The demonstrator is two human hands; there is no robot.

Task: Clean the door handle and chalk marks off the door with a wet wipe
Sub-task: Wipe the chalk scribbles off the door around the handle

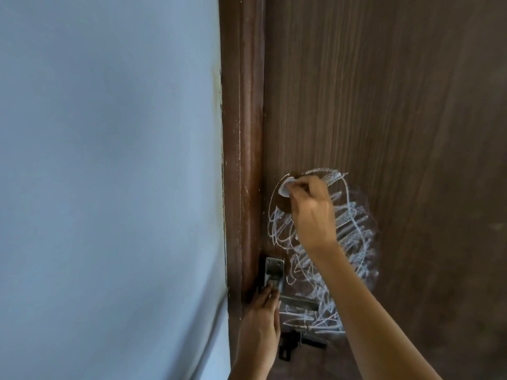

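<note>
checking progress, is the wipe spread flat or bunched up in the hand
Bunched up. The right hand pinches the wipe into a small wad at the fingertips, pressed on the door at the chalk marks' top.

wet wipe: mostly hidden in right hand | door handle: base covered by left hand | both forearms: cut off at bottom edge
</note>
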